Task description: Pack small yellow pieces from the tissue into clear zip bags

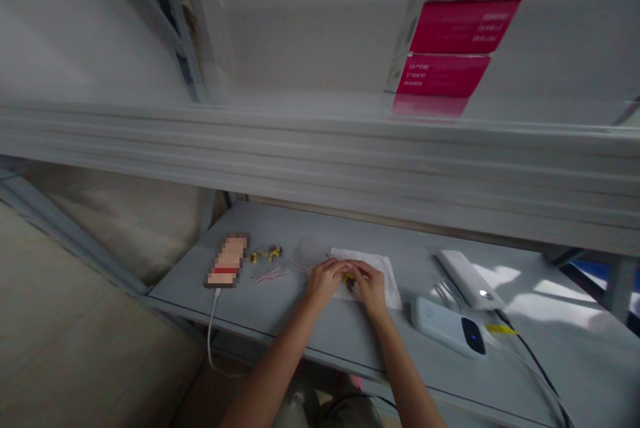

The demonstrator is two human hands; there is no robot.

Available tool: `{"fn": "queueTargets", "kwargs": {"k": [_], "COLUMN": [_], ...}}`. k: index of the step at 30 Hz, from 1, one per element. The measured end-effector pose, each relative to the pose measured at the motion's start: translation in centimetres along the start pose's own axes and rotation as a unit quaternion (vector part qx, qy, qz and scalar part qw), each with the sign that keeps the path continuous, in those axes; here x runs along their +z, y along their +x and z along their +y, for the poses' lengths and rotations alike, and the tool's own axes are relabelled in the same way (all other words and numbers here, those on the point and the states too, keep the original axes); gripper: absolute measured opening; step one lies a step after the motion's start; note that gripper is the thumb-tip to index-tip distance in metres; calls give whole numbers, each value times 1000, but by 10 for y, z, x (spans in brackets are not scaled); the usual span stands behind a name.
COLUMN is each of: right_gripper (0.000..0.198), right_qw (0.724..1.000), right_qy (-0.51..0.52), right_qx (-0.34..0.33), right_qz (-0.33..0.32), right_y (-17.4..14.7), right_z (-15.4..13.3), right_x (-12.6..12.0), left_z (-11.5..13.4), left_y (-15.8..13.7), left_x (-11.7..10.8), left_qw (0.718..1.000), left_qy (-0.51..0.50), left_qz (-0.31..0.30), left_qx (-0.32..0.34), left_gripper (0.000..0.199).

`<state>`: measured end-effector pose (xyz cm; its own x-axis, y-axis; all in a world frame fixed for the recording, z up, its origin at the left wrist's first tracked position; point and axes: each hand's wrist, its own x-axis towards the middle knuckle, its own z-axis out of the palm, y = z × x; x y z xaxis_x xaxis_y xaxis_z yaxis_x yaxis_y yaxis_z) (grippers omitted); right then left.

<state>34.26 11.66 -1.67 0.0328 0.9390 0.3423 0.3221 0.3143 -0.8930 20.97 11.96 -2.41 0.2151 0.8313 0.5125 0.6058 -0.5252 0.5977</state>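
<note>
My left hand [324, 279] and my right hand [369, 285] meet over a white paper sheet [391, 281] on the grey shelf. Their fingers are closed and their tips come together; what they pinch is too small to make out. Just below the fingertips, between the hands, lies a little cluster of yellow and dark pieces [349, 280]. To the left are more yellow and dark pieces [274, 253], with clear plastic bags with red-and-white strips [270, 275] in front of them. Another clear bag [306, 251] lies beside my left hand, partly covered by it.
A blurred-out phone-like device [229, 261] with a white cable [211, 328] lies at the left end. To the right are a white power bank [445, 327] and a long white power strip [467, 278]. An upper shelf edge [320, 155] runs overhead, carrying stacked pink boxes [460, 27].
</note>
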Motion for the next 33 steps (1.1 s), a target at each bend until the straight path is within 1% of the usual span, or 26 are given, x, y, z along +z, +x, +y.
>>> {"fn": "queueTargets", "kwargs": {"k": [3, 6, 9, 14, 16, 19, 22, 24, 28, 33], "right_gripper": [36, 33, 32, 32, 31, 31, 34, 35, 36, 35], "right_qw": [998, 993, 992, 995, 993, 986, 976, 973, 971, 972], "right_qy": [-52, -101, -104, -73, -86, -140, -198, -218, -225, -213], "right_qx": [-25, -58, -65, -67, -77, -92, -86, -79, -80, -99], "right_qz": [16, 4, -5, 6, 8, 7, 13, 16, 13, 16], "right_y": [-3, -6, -5, -3, -4, -7, -9, -10, -10, -10], "right_z": [-1, -5, -5, -4, -5, -9, -10, -9, -6, -5], "right_x": [-2, -3, -3, -5, -5, -4, -1, 1, 5, 7], "left_z": [3, 6, 6, 7, 7, 8, 9, 9, 10, 10], "left_y": [0, 1, 1, 2, 2, 2, 1, 0, -1, -1], "left_x": [-3, -5, -5, -5, -6, -6, -5, -4, -3, 0], "left_qw": [1000, 1000, 1000, 1000, 1000, 1000, 1000, 1000, 999, 996], "left_qy": [3, 7, 3, -9, -17, -19, -2, 18, 45, 82], "left_qz": [-1, -1, 5, 5, 7, 4, 0, 4, 11, 18], "left_qx": [-1, -4, -6, -7, -7, -9, -3, 0, 2, -8], "left_gripper": [19, 19, 18, 13, 14, 15, 17, 19, 20, 19]}}
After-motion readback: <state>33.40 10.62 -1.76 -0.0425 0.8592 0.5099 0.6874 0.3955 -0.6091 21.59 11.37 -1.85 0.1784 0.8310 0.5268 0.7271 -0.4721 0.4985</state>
